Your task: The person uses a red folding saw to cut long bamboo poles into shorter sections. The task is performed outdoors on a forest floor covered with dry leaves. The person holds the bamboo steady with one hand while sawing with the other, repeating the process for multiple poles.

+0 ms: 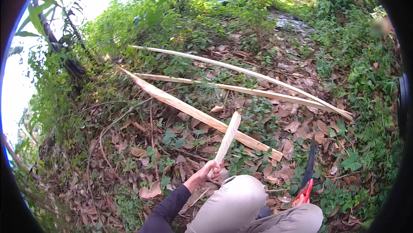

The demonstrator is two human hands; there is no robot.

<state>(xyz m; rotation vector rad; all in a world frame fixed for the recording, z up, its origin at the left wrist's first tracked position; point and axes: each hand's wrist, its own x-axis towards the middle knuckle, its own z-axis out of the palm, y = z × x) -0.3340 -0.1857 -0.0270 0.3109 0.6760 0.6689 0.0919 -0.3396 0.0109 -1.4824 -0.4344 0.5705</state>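
My left hand [205, 173] is closed around the lower end of a short, pale, split piece of wood [229, 136], which tilts up and slightly to the right. Its upper end overlaps a longer, thicker split length of wood [185, 109] lying on the ground behind it. At the lower right, my right hand [298, 201] grips the red handle of a pruning saw [309, 166], partly hidden by my knee. The dark blade points up and away from me, apart from the wood.
Two long, thin wooden strips, a farther one [241, 69] and a nearer one [271, 94], lie across the leaf litter and meet at the right. A thin curved branch [118, 121] lies at left. Green undergrowth [361, 82] borders the ground; my bent knees [241, 194] are close below.
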